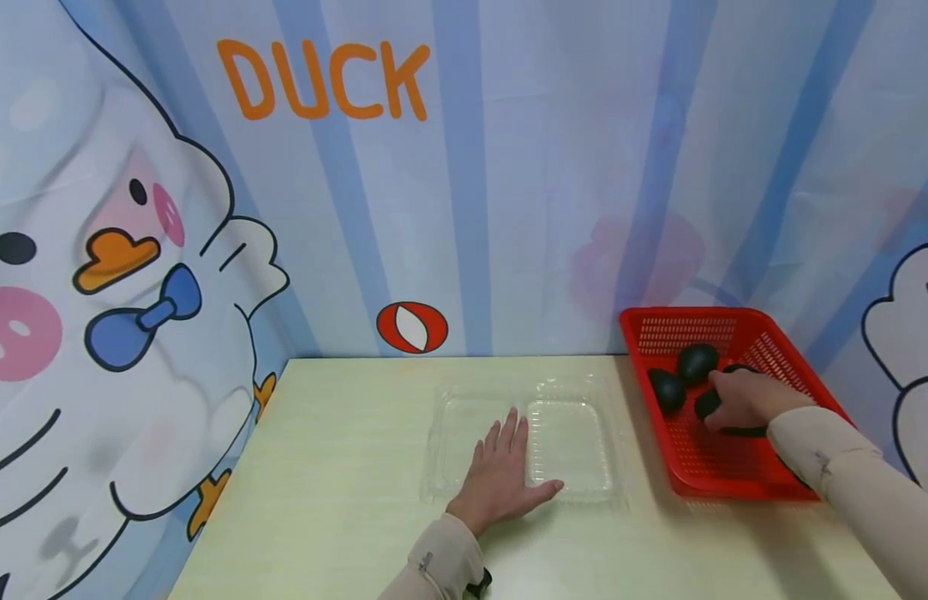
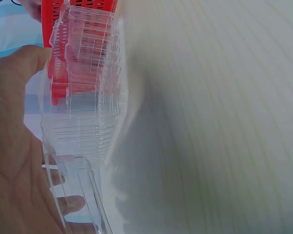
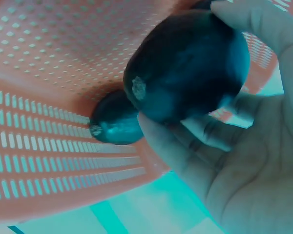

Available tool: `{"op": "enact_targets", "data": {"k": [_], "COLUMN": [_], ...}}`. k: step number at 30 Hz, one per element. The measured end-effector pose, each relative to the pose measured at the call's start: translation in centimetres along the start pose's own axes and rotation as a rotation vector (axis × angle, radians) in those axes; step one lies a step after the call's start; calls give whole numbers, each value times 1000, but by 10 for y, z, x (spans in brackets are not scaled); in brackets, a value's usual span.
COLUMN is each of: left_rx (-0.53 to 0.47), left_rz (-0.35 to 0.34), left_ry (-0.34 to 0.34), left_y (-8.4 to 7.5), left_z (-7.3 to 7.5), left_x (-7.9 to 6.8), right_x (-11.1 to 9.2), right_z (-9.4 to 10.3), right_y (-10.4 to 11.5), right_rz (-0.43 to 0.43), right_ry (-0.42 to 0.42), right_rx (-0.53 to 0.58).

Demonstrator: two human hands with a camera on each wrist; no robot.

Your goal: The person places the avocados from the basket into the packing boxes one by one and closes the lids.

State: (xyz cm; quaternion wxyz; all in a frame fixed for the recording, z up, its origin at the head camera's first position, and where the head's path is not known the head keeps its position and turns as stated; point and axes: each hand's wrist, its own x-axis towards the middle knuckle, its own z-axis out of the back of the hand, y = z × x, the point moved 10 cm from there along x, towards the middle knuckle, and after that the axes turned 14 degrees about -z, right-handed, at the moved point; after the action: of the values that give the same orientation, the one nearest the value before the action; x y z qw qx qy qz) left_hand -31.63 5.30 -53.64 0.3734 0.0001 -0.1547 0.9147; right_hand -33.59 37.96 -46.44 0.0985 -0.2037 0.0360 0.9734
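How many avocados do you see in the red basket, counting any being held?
3 are clear: one held avocado in the right hand, one near avocado at the basket's left side, one far avocado just beyond it. The hand may hide more.

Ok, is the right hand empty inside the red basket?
No, the right wrist view shows the right hand gripping a dark oval fruit.

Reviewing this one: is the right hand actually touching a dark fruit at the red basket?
Touching. The right wrist view shows the right hand gripping a dark fruit, with thumb and fingers against its skin.
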Motion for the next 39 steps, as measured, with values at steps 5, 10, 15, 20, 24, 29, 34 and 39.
{"op": "enact_targets", "data": {"k": [5,10,15,20,24,29,34,39], "left_rx": [-2,-8,-8,-14,-15,-2,-11,-7], "left_rz": [15,15,17,16,8,7,23,40], "left_ry": [9,5,6,9,2,-4,7,24], "left_y": [2,3,4,3,2,0,0,2], "left_z": [-3,-4,-5,-4,-1,3,5,1], "left_x": [-1,0,1,1,0,0,0,0], "right_x": [-9,-22,-38,-53,-62,-65,-56,-45], "right_z": [17,38,58,75,82,82,70,50], "right_y": [5,16,31,52,78,112,144,172], "right_rz": [14,19,19,19,46,67,62,70], "right_ry": [-100,-166,-222,-240,-240,-246,-192,-126], "right_rx": [63,145,174,201,213,201,160,128]}}
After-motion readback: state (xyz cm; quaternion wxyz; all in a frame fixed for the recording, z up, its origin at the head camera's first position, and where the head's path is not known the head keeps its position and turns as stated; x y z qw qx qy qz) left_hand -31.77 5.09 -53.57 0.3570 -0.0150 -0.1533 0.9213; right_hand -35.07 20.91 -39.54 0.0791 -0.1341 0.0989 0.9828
